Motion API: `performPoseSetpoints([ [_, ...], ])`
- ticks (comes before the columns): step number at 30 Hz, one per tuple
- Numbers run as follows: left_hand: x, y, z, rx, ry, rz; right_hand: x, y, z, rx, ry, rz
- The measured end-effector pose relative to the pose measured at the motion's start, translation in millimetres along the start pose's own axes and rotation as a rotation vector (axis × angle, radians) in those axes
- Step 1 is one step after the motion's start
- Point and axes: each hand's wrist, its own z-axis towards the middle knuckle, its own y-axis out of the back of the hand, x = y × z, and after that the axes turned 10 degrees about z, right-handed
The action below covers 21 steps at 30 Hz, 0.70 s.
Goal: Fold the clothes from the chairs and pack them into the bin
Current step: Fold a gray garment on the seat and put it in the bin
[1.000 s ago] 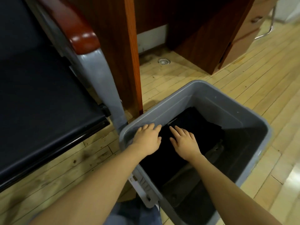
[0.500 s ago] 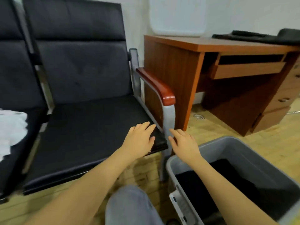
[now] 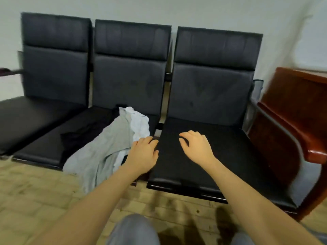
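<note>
Head view, worn camera, looking down on a row of three joined black chairs against a pale wall. Leftmost seat (image 3: pixel 30 117) lay bare at the frame's edge. On the middle seat (image 3: pixel 44 151) lay the clothes: a dark garment (image 3: pixel 83 137) spread flat on the cushion, with a grey garment (image 3: pixel 106 149) draped over it and hanging off the front edge toward the wooden floor (image 3: pixel 35 191); a white garment (image 3: pixel 139 124) lay bunched just beside the grey one, toward the seat's right side. The left hand (image 3: pixel 144 152) was held palm down at the right edge of the middle seat, just beside the white and grey garments, fingers loosely extended and holding nothing; whether the fingertips touched cloth could not be told. The right hand (image 3: pixel 195 145) hovered palm down over the right seat (image 3: pixel 221 156), fingers slightly curled and apart, gripping nothing. A reddish wooden armrest (image 3: pixel 300 138) bounded the row at the right. Grey-trousered knees (image 3: pixel 134 230) showed at the bottom. The bin was out of frame. Motion blur softened the edges.
</note>
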Motion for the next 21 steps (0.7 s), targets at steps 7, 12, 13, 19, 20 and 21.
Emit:
performPoseSetpoints([
  [7,109.8,-32.5,-8.8,0.102,0.295,0.034,70.0,-106.4,63.8,0.177,0.088,0.164],
  [12,170.7,-61.7,-17.9,0.111,0.467,0.097,112.9,-170.9,84.4,0.280,-0.013,0.340],
  [13,180.0,-68.2,-19.3,0.133,0.500,0.080,120.4,-180.9,85.6,0.285,-0.055,0.368],
  [19,195.0,-110.1,-32.3,0.246,0.564,-0.116,130.0,-229.8,74.2,0.198,-0.142,0.324],
  [20,193.0,-110.7,-32.7,0.234,0.578,-0.137,131.5,-232.6,77.3,0.200,-0.160,0.335],
  [21,191.2,-109.2,-32.6,0.206,0.584,-0.147,133.7,-233.6,81.1,0.217,-0.179,0.342],
])
